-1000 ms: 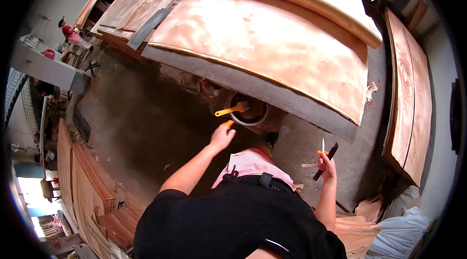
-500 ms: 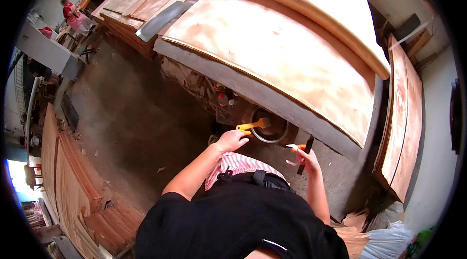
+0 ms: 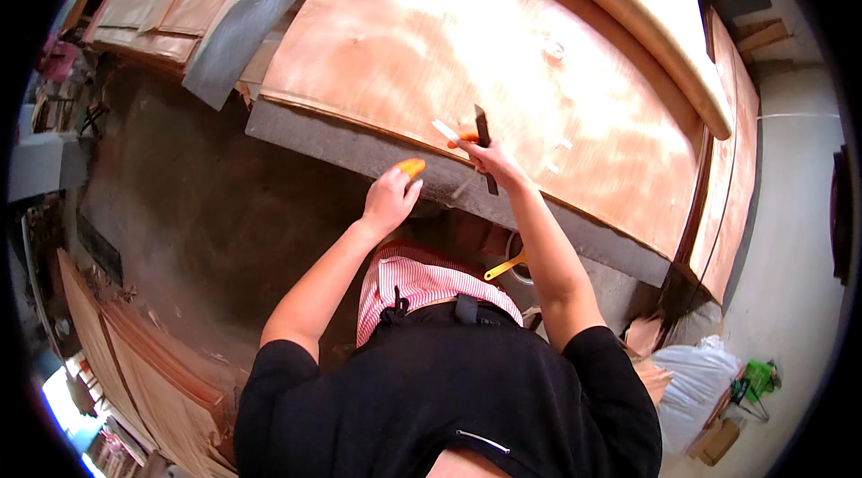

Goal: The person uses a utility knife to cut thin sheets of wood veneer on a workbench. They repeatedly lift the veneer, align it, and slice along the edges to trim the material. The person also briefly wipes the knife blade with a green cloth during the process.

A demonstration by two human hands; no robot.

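Observation:
My left hand (image 3: 388, 200) is closed around a small yellow-orange object (image 3: 412, 167) beside the bench's front edge; its kind does not show. Above that edge, my right hand (image 3: 492, 164) grips a dark flat strip (image 3: 482, 124). The same hand also has a small orange piece (image 3: 463, 140) and a white strip (image 3: 444, 130) at its fingers. Under the right hand lies a large pinkish wood veneer sheet (image 3: 386, 38), with small pale bits (image 3: 563, 145) on it. A yellow-handled brush (image 3: 505, 266) rests at a round pot, partly hidden behind my right forearm.
A long rolled sheet (image 3: 628, 7) lies along the far side of the bench, whose grey edge (image 3: 314, 132) faces me. More veneer stacks stand at left (image 3: 135, 334) and right (image 3: 732, 155). A grey sheet (image 3: 242, 34) hangs off the far-left stack. White bags (image 3: 696, 384) sit at lower right.
Both hands have moved up and forward from near my waist to the bench, the right one over the veneer edge with the dark strip. The brush stays behind at the pot.

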